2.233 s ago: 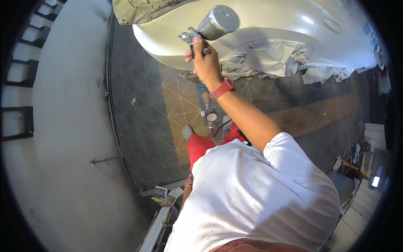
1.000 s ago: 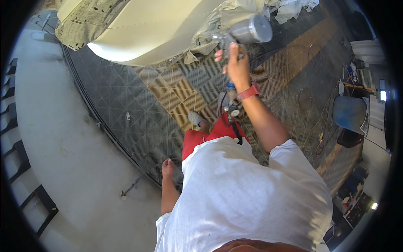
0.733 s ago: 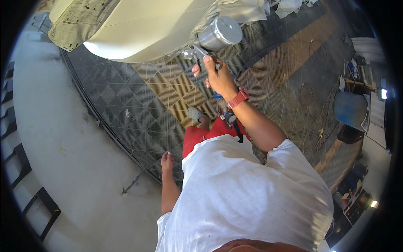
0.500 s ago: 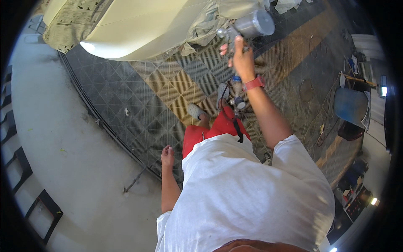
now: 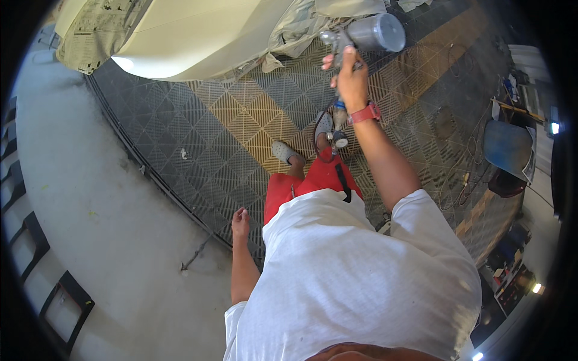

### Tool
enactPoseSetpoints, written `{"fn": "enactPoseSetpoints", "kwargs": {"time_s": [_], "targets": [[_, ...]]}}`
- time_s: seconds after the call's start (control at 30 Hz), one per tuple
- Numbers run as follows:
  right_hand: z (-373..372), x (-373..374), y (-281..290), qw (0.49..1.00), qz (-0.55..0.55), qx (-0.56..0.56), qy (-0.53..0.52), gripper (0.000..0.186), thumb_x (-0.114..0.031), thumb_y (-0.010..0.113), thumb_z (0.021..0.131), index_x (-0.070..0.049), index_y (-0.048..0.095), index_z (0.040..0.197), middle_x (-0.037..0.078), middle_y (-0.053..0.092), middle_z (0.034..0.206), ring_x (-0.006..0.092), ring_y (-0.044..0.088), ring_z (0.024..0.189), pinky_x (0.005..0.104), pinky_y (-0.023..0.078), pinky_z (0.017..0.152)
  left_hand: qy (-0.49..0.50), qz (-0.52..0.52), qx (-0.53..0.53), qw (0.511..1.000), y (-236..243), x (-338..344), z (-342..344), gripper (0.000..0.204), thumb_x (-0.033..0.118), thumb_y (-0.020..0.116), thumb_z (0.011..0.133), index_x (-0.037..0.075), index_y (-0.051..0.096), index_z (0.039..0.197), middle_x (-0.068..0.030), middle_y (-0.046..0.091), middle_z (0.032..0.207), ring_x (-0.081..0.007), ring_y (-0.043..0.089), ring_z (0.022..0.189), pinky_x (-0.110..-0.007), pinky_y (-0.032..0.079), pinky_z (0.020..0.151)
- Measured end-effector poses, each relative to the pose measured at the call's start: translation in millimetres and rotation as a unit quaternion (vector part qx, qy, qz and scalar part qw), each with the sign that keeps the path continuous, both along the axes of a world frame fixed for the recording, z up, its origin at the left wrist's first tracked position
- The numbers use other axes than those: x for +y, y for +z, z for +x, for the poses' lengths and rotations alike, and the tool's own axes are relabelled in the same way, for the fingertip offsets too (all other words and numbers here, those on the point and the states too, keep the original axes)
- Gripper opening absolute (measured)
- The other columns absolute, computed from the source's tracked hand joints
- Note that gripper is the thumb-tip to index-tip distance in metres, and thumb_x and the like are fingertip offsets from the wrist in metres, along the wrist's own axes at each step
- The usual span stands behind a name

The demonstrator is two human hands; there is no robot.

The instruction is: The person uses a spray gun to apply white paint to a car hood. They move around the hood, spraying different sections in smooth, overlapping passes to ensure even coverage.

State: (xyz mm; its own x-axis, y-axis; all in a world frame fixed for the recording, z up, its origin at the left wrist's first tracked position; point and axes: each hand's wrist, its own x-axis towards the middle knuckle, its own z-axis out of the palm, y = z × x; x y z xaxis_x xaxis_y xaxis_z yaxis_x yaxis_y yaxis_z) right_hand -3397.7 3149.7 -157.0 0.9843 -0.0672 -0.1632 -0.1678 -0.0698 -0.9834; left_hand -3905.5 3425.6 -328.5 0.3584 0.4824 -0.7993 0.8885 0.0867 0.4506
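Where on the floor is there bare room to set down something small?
The widest bare patch is dark floor between the left wall, the pale car panel and the left shoe; a small white scrap lies there. It is crowded around the blue seat and dark red object, and below the right hand, where the gauge of the spray gun hangs.

Silver spray gun [image 5: 370, 33] with cylindrical cup: smooth metal, sheen. Cream curved car panel [image 5: 201, 33]: smooth, glossy. Grey printed newspaper sheet [image 5: 96, 35]: matt, creased. Grey-and-tan floor tiles [image 5: 158, 117]: ridged.
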Motion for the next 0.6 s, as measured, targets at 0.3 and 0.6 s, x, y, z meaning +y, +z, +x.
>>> {"fn": "enactPoseSetpoints", "kwargs": {"time_s": [0.3, 0.6], "targets": [[-81, 77, -5, 0.978, 0.047, -0.02, 0.204, 0.043, -0.037, 0.045, 0.11, -0.002, 0.069, 0.105, 0.001, 0.073, 0.088, 0.0037, 0.053, 0.053, 0.0213, 0.045, 0.048, -0.016, 0.008, 0.004, 1.0, -2, -5, -3, 0.053, 0.039, 0.062, 0.101, 0.001, 0.06, 0.138, -0.0055, 0.069, 0.107, -0.014, 0.063, 0.097, -0.03, 0.05, 0.089], [-32, 45, -47, 0.994, -0.012, 0.079, 0.077, 0.047, -0.043, 0.052, 0.107, -0.002, 0.069, 0.095, 0.006, 0.074, 0.083, 0.0122, 0.07, 0.071, 0.0285, 0.053, 0.052, -0.015, -0.005, -0.012, 1.0, -1, -4, -8, 0.057, 0.043, 0.064, 0.1, 0.001, 0.059, 0.139, -0.0075, 0.07, 0.112, -0.016, 0.064, 0.099, -0.031, 0.05, 0.092]]}}
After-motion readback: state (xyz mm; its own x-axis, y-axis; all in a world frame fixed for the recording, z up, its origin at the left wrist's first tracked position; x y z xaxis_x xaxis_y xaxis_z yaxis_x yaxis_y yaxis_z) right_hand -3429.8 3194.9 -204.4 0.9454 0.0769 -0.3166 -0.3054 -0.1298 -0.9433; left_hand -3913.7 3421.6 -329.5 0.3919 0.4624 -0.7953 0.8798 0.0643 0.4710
